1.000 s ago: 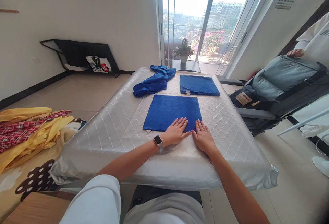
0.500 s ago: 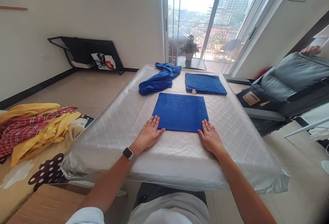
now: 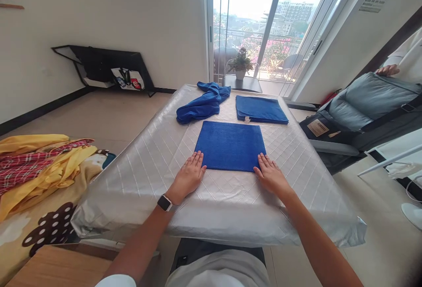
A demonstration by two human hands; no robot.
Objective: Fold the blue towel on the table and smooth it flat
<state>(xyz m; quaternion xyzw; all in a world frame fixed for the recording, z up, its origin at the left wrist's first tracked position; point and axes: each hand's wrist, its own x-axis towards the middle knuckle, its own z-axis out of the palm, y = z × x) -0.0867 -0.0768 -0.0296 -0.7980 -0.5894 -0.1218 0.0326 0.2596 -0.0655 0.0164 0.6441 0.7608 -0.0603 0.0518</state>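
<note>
A blue towel [image 3: 231,145], folded into a flat rectangle, lies on the silver quilted tablecloth [image 3: 138,164] in front of me. My left hand [image 3: 190,175] rests flat with its fingers stretched out on the towel's near left corner; a watch [image 3: 164,202] is on that wrist. On the near right corner lies my right hand [image 3: 271,172], also flat and open. Behind and to the right is a stack of folded blue towels [image 3: 262,109] with a small white tag at its near edge. A crumpled blue towel [image 3: 204,104] lies at the far left of the table.
A potted plant [image 3: 241,65] stands on a chair beyond the table, before the glass door. At the right, a person's hand [image 3: 387,70] rests on a grey padded chair [image 3: 372,98]. Yellow and red plaid cloth [image 3: 42,159] lies on a bed at the left.
Both hands stay at the towel's near corners, the left thumb drawn slightly closer to its fingers. The view has shifted slightly. The towels look unmoved on the table.
</note>
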